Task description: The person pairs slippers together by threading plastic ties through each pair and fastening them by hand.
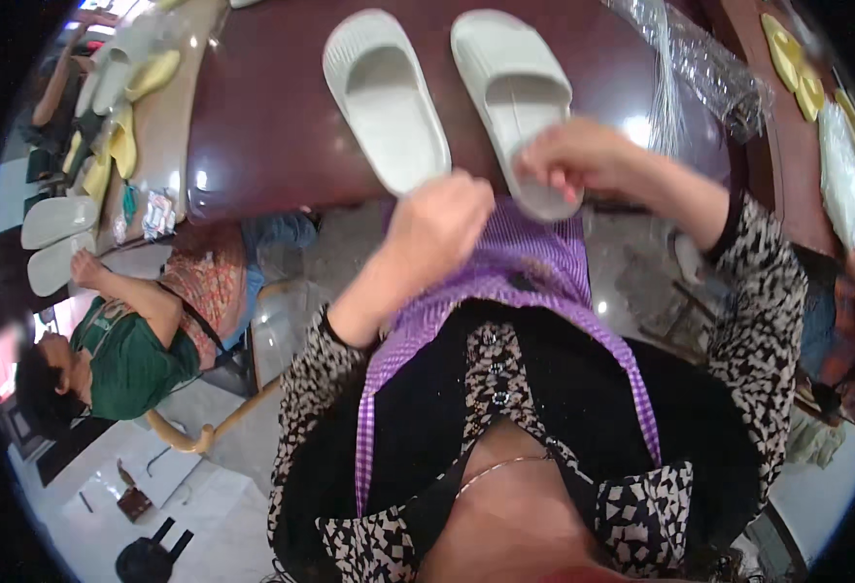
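The desk [262, 117] carries the left slipper [389, 107] and right slipper [520, 58], paired and unbagged. Left hand [444, 219] and right hand [581, 155] are curled near the heels; any grip or remaining step cannot be determined.

Markings register: nothing legible

Readable texts, labels, numbers or signs in your view: none. Small patterned packet [159, 215], at the table [167, 117] to your left: coloured marks, too small to make out. Co-worker's green shirt [144, 358]: pale marks, illegible to you.
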`<action>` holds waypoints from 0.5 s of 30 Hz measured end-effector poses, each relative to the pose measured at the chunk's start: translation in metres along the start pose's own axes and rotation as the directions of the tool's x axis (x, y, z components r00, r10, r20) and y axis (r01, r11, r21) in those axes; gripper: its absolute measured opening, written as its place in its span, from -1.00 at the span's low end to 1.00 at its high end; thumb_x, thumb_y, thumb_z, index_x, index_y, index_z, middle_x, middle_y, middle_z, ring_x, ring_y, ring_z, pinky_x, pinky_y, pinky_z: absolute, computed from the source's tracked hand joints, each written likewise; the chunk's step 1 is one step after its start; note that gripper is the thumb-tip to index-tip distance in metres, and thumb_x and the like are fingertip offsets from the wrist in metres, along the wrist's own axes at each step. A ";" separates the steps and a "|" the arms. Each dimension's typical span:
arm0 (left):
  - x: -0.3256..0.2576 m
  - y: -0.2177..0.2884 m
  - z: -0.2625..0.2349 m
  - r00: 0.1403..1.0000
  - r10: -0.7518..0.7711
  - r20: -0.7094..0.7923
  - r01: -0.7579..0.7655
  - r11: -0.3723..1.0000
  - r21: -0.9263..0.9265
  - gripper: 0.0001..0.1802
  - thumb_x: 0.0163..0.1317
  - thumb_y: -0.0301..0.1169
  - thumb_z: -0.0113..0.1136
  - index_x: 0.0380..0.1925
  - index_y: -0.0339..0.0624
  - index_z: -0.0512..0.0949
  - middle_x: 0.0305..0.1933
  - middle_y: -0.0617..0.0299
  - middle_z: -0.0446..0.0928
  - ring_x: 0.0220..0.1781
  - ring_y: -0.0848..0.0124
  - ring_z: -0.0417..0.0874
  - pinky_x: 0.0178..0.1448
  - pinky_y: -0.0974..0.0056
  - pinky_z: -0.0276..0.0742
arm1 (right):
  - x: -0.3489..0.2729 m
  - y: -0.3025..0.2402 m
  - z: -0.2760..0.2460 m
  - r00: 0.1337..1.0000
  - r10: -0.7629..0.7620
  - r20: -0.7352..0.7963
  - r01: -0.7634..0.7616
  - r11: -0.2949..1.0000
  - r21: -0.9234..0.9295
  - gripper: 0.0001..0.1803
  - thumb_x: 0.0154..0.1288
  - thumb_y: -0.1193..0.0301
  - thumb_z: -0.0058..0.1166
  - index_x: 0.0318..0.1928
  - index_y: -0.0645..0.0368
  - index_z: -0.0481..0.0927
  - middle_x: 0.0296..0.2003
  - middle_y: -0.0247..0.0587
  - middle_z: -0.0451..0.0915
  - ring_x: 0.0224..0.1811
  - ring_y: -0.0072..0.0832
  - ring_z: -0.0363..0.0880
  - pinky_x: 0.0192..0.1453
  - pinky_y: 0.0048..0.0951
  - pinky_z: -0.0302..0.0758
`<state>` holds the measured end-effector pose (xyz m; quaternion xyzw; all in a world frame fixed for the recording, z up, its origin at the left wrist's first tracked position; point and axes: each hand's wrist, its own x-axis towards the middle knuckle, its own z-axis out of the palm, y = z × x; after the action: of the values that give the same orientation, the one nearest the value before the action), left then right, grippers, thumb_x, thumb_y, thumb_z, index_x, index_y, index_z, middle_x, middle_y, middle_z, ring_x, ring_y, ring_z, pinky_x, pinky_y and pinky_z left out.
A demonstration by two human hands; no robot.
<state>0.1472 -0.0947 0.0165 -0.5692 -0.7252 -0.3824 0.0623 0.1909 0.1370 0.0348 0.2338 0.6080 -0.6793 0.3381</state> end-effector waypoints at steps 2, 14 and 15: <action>0.010 -0.011 -0.005 0.999 -0.048 -0.009 0.048 0.998 0.049 -0.93 0.01 -0.49 0.17 -0.48 -0.21 0.48 -0.51 0.10 0.43 -0.46 0.17 0.50 -0.38 0.17 0.44 | 0.019 -0.011 -0.013 0.997 -0.071 -0.017 0.070 0.996 -0.053 -0.79 0.17 0.39 0.07 -0.27 0.30 0.58 -0.64 -0.37 0.51 -0.70 -0.69 0.42 -0.67 -0.60 0.44; 0.044 -0.050 -0.004 0.952 -0.258 -0.163 0.287 0.937 0.198 -0.84 0.13 -0.37 0.12 -0.37 -0.22 0.55 -0.40 0.06 0.57 -0.35 0.10 0.61 -0.28 0.17 0.52 | 0.010 -0.032 0.012 0.715 -0.490 -0.499 0.511 0.853 -0.105 -0.74 0.28 0.36 -0.03 -0.24 0.34 0.58 -0.58 -0.37 0.52 -0.64 -0.71 0.42 -0.59 -0.64 0.42; 0.039 -0.049 -0.002 0.948 -0.272 -0.167 0.303 0.930 0.206 -0.87 0.12 -0.38 0.12 -0.41 -0.21 0.53 -0.44 0.06 0.56 -0.37 0.11 0.61 -0.32 0.16 0.53 | 0.005 -0.027 0.008 0.715 -0.501 -0.487 0.517 0.848 -0.114 -0.74 0.28 0.36 -0.03 -0.24 0.34 0.58 -0.58 -0.37 0.52 -0.64 -0.71 0.42 -0.59 -0.64 0.42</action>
<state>0.0904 -0.0689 0.0146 -0.4183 -0.8341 -0.3391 0.1196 0.1677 0.1293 0.0504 0.2299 0.7042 -0.6709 -0.0342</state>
